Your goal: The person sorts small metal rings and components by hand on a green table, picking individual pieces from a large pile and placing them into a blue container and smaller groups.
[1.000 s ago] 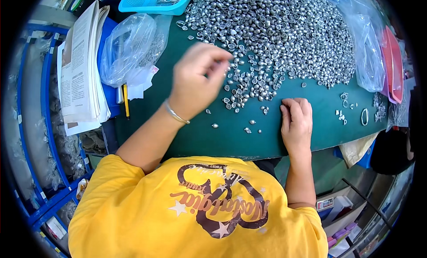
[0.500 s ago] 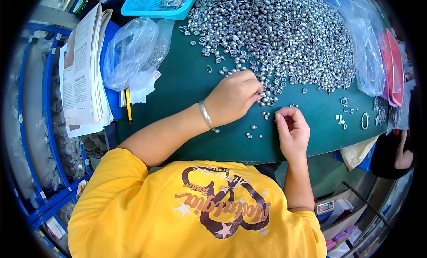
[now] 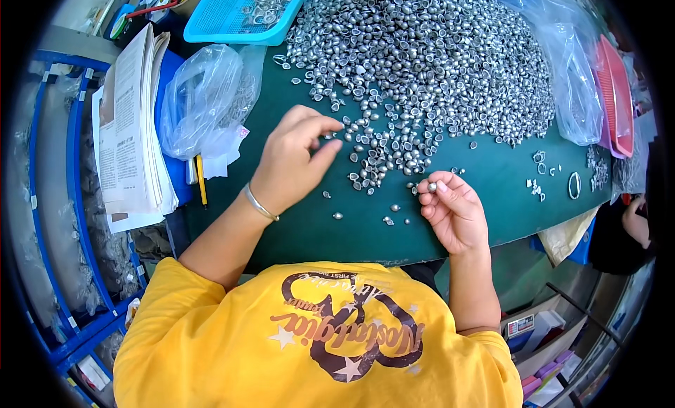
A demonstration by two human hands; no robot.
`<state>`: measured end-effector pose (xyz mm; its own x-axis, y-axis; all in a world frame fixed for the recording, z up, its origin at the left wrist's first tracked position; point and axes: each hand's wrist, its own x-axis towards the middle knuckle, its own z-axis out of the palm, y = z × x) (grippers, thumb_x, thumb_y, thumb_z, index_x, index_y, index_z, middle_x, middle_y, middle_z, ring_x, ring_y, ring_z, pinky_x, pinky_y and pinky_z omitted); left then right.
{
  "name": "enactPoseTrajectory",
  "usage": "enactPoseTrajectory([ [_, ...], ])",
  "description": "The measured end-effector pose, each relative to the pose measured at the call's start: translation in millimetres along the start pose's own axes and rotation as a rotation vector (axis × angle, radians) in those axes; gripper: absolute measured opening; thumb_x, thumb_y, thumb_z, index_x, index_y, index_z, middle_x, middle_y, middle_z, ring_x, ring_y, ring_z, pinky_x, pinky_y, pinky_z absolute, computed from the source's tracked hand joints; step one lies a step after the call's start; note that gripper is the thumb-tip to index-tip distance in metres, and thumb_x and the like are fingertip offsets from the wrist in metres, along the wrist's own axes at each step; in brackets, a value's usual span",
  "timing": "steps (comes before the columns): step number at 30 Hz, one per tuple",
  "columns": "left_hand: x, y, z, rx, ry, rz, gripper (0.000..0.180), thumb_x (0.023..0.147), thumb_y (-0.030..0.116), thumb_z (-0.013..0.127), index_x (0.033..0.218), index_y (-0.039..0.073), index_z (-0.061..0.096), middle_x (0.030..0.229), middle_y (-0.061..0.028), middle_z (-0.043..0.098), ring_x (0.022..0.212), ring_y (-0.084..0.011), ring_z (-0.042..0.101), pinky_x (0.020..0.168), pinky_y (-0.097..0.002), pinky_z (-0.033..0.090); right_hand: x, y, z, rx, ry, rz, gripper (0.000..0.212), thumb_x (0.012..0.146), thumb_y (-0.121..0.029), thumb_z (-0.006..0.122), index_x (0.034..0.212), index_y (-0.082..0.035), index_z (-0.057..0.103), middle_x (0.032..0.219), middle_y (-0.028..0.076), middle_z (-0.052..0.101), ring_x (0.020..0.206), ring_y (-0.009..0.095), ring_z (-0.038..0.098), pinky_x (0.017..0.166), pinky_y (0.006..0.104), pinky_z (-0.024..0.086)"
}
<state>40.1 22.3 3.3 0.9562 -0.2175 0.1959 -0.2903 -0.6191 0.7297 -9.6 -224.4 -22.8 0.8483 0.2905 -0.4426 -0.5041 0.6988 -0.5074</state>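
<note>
A large heap of small silvery metal domes [image 3: 429,49], some showing hollow undersides, covers the far part of the green table. My left hand [image 3: 295,151] is at the left edge of the loose domes spread in front of the heap. Its thumb and index finger are apart, and a small piece lies close to the fingertips. Lower right of that spread, my right hand [image 3: 457,211] pinches a small silver metal dome [image 3: 432,187] between thumb and fingers. A few single pieces [image 3: 389,220] lie on the table between my hands and my body.
A blue plastic basket [image 3: 246,39] with metal rings stands far left, beside clear plastic bags [image 3: 204,98] and a stack of papers [image 3: 130,126]. On the right are another clear bag [image 3: 578,91], a red basket [image 3: 617,98] and a ring-shaped piece [image 3: 574,186]. Another person's arm [image 3: 636,225] shows farther right.
My left hand has moved left off the front of the domes, its fingers parting. Domes there are more spread toward me. My right hand has turned, showing a dome in its pinch.
</note>
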Motion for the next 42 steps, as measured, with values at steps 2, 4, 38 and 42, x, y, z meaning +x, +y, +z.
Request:
enactPoseTrajectory([
  [2, -0.6, 18.4, 4.8, -0.161, -0.066, 0.063, 0.019, 0.068, 0.003, 0.067, 0.086, 0.003, 0.061, 0.082, -0.0062, 0.053, 0.062, -0.0126, 0.052, 0.054, -0.0224, 0.043, -0.5, 0.2, 3.0, 0.028, 0.000, 0.038, 0.012, 0.084, -0.004, 0.051, 0.094, 0.003, 0.053, 0.087, 0.016, 0.061, 0.070, 0.017, 0.061, 0.061, 0.0249, 0.051],
  [4, -2.4, 33.8, 17.4, -0.260, -0.143, 0.228, 0.021, 0.068, 0.003, 0.069, 0.087, 0.004, 0.062, 0.081, -0.0055, 0.053, 0.065, -0.0113, 0.053, 0.055, -0.0215, 0.044, -1.0, 4.4, 6.8, 0.025, 0.009, 0.046, 0.012, 0.083, -0.004, 0.052, 0.093, 0.002, 0.053, 0.085, 0.015, 0.061, 0.068, 0.016, 0.060, 0.058, 0.0243, 0.050],
  [38, -18.3, 13.1, 38.8, -0.699, 0.102, 0.044, 0.037, 0.076, -0.011, 0.053, 0.110, 0.000, 0.043, 0.098, -0.0092, 0.046, 0.082, -0.0155, 0.058, 0.074, -0.0247, 0.048, 26.9, -2.7, 24.5, -1.114, 0.166, -0.630, 0.015, 0.072, 0.008, 0.058, 0.084, -0.001, 0.054, 0.081, 0.007, 0.059, 0.069, 0.013, 0.057, 0.062, 0.0234, 0.047],
  [42, -15.3, 13.8, 30.7, -1.011, -0.013, -0.385, 0.019, 0.083, -0.002, 0.047, 0.102, -0.001, 0.047, 0.089, -0.0081, 0.054, 0.079, -0.0153, 0.058, 0.068, -0.0233, 0.049, 18.5, 0.2, 26.2, -0.714, 0.017, -0.482, 0.017, 0.074, 0.011, 0.056, 0.086, 0.001, 0.049, 0.084, 0.009, 0.058, 0.072, 0.010, 0.057, 0.061, 0.0201, 0.049],
])
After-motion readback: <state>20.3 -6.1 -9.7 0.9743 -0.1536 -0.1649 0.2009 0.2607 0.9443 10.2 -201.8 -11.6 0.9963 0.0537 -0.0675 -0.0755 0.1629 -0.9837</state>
